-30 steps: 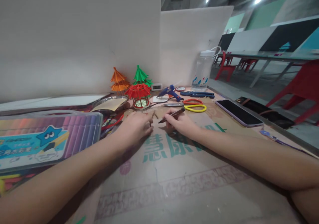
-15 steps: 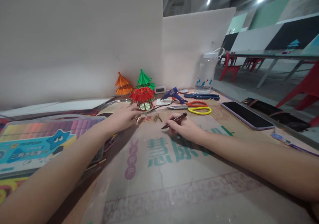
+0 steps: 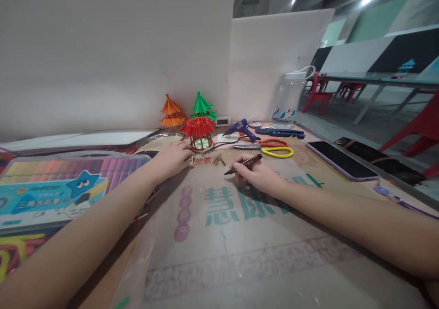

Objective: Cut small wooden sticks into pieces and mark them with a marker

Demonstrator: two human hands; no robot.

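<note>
My right hand (image 3: 254, 171) is closed around a dark brown marker (image 3: 252, 161), its tip pointing left over the printed sheet (image 3: 202, 258). To the left, my left hand (image 3: 174, 158) is low at the sheet's far edge, its fingers pressed together; anything between them is too small to make out. Just beyond those fingers stands a small red-roofed pavilion model (image 3: 199, 128). Several short brown sticks (image 3: 219, 160) lie between my two hands. Scissors with red and yellow handles (image 3: 274, 149) rest beyond my right hand.
Orange (image 3: 170, 112) and green (image 3: 201, 105) tiered models stand behind the red one. A blue glue gun (image 3: 242, 129), pliers (image 3: 279, 132), a bottle (image 3: 288, 98) and a phone (image 3: 343, 160) sit at the back and right. A marker case (image 3: 68, 185) is at left.
The view has shifted slightly, moving most things a little to the right in the picture. Both hands keep nearly the same places and the marker stays in my right hand.
</note>
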